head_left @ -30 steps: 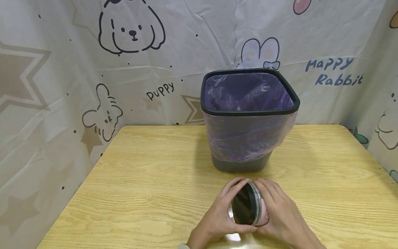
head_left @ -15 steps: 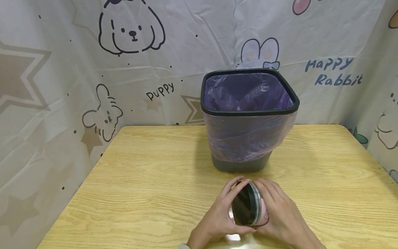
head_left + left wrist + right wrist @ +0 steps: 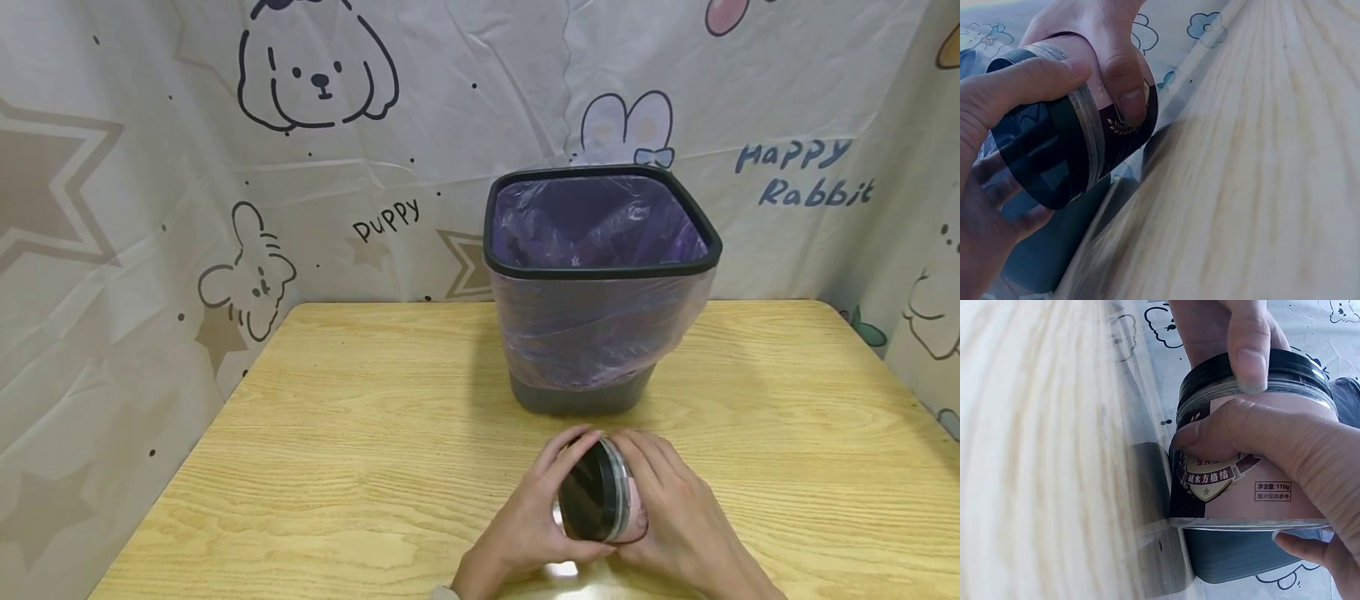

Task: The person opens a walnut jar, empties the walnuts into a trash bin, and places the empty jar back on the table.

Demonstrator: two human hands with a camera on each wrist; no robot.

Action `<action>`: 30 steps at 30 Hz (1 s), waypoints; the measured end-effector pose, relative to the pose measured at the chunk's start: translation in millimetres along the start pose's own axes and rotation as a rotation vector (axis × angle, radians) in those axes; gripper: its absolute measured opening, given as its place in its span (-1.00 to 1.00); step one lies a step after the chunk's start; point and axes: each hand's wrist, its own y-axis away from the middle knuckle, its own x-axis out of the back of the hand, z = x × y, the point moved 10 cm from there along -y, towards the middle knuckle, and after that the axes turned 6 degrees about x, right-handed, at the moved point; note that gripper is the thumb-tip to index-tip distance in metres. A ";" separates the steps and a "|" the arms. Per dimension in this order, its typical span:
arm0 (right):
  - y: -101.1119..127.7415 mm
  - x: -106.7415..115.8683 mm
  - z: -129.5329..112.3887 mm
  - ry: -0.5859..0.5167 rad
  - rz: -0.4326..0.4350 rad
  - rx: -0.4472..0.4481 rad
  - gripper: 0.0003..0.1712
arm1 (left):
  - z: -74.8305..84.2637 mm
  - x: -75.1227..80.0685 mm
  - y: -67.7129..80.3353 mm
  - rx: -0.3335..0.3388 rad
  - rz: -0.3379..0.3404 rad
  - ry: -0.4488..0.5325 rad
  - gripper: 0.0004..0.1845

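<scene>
A small clear jar [image 3: 611, 500] with a pink label and a black screw lid [image 3: 587, 502] lies tipped on its side between both hands, just above the wooden table [image 3: 360, 433]. My left hand [image 3: 525, 521] curls its fingers and thumb round the black lid [image 3: 1041, 156]. My right hand [image 3: 678, 521] wraps the jar's labelled body [image 3: 1254, 481]. In the right wrist view the lid [image 3: 1254, 372] sits on the jar with the left thumb [image 3: 1249, 344] over its edge.
A dark bin [image 3: 600, 400] lined with a purple plastic bag [image 3: 592, 325] stands on the table straight behind the hands, open at the top. A cartoon-printed sheet [image 3: 300, 150] walls the table's back and sides.
</scene>
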 end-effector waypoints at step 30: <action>2.8 -3.0 3.1 0.017 -0.028 -0.015 0.19 | -7.8 1.2 1.0 0.109 0.009 0.029 0.21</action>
